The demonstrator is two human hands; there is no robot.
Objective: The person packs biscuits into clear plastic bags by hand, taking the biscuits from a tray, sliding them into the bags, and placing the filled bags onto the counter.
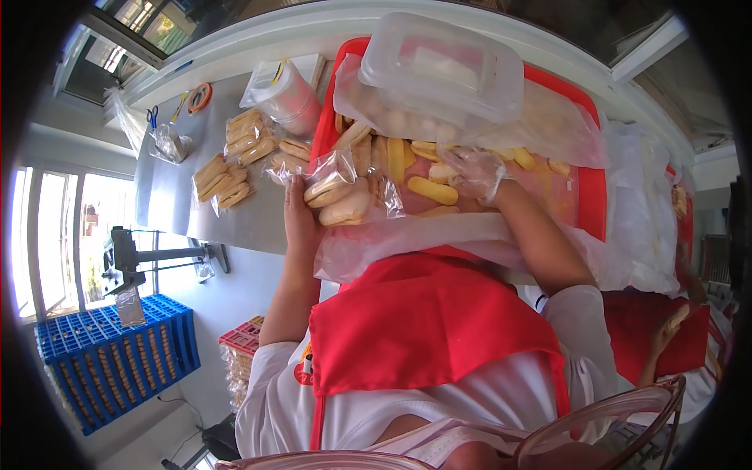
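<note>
My left hand (300, 211) is wrapped round the left side of a clear plastic bag with pale oblong bread pieces (345, 202) in it, at the near left corner of a red tray (591, 205). In a clear glove, my right hand (475, 172) reaches into the tray, its fingers over a pale piece. Yellow finger-shaped pieces (432, 190) lie just beside it. Whether the fingertips grip anything is hard to make out. A translucent plastic box (442, 66) rests over the tray's far side on plastic sheeting.
Filled bags (222, 180) lie on the metal table (176, 205), left of the tray, near a white tub (288, 100), scissors (153, 117) and tape (200, 98). Blue crates (117, 360) stand at the lower left. A co-worker's hand (672, 323) shows at right.
</note>
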